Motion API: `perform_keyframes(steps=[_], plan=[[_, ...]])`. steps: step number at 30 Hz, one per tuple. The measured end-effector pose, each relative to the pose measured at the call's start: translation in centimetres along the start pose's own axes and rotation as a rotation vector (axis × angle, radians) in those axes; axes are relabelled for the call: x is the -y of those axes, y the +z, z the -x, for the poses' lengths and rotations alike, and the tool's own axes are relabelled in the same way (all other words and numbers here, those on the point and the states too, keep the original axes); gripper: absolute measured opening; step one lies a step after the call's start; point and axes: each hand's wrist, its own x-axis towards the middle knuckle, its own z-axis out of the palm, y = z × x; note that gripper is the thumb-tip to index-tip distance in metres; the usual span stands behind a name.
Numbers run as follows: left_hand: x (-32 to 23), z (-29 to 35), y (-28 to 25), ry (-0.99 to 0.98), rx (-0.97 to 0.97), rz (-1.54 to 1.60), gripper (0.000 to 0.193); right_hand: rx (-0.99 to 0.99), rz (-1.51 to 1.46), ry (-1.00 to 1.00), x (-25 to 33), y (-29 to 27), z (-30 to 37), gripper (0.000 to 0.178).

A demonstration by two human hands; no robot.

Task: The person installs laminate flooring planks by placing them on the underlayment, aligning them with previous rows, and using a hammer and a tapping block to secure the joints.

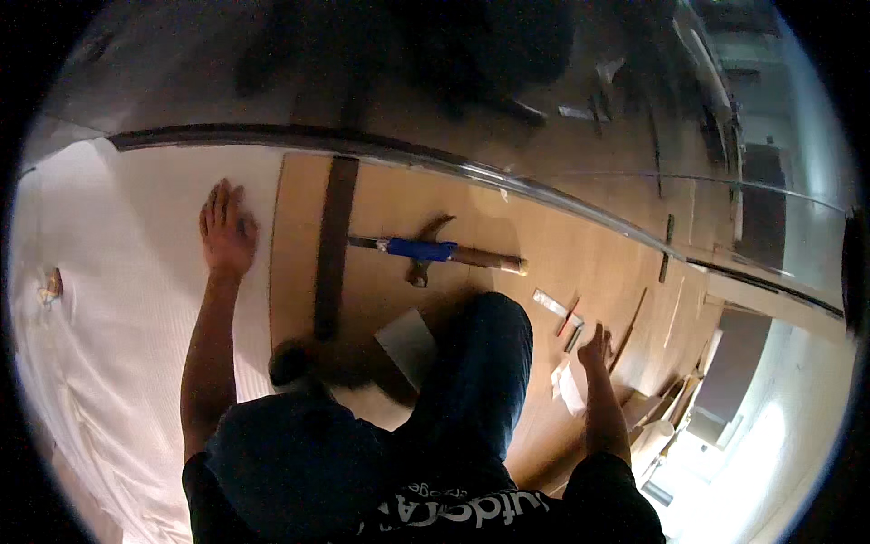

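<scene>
One left hand (227, 238) splays empty on ribbed sheeting (149, 236) by the left edge of the brown sheet (301, 222); I can't tell whether the right hand (595, 348) grips anything.

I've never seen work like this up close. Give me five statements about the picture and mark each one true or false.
1. The left hand is left of the dark strip. True.
2. The left hand grips a hammer. False: no tool shows in it, and the hammer lies on the brown board.
3. The right hand is nearer the thin red item than the left hand is. True.
4. The blue handle is left of the dark strip. False: the blue handle is right of it.
5. Long sleeves cover both forearms. False: the forearms are bare.
</scene>
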Motion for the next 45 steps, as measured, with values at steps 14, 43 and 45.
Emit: perform_keyframes(steps=[14, 43, 45], plan=[[-2.5, 9.7, -6.7, -0.229, 0.308, 0.119, 0.061, 0.328, -0.355, -1.096, 38.6, -18.9, -10.2, 0.054], [-83.5, 87.9, -16.3, -2.186, 0.567, 1.069, 0.042, 0.266, 0.509, -1.769, 36.4, -4.2, 16.7, 0.038], [-83.5, 87.1, -15.0, -2.282, 0.323, 1.059, 0.042, 0.25, 0.515, -1.755, 35.1, -3.3, 18.5, 0.035]])
